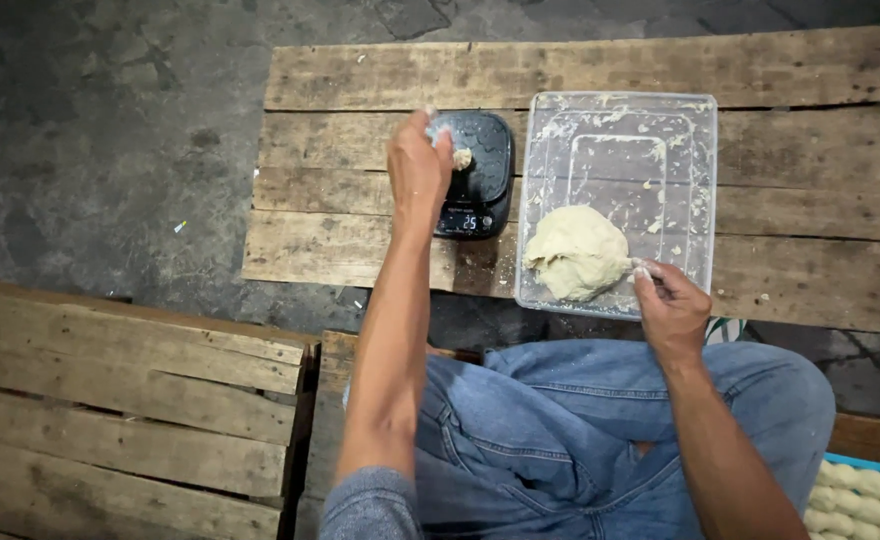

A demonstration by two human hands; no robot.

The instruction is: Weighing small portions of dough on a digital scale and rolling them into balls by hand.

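Note:
A black digital kitchen scale (480,175) sits on a low wooden pallet (360,75). My left hand (418,165) reaches over the scale's left side, its fingers on a small piece of dough (462,158) that rests on the platform. A clear plastic tub (675,130), smeared with dough, stands to the right of the scale. A large pale dough lump (577,252) lies in the tub's near half. My right hand (668,305) is at the tub's near edge and pinches a bit pulled off the lump's right side.
My knees in blue jeans (560,420) are just below the pallet. A wooden crate (130,400) stands at the lower left. At the bottom right corner a blue tray (865,495) holds several small dough balls in rows. The floor is dark concrete (90,120).

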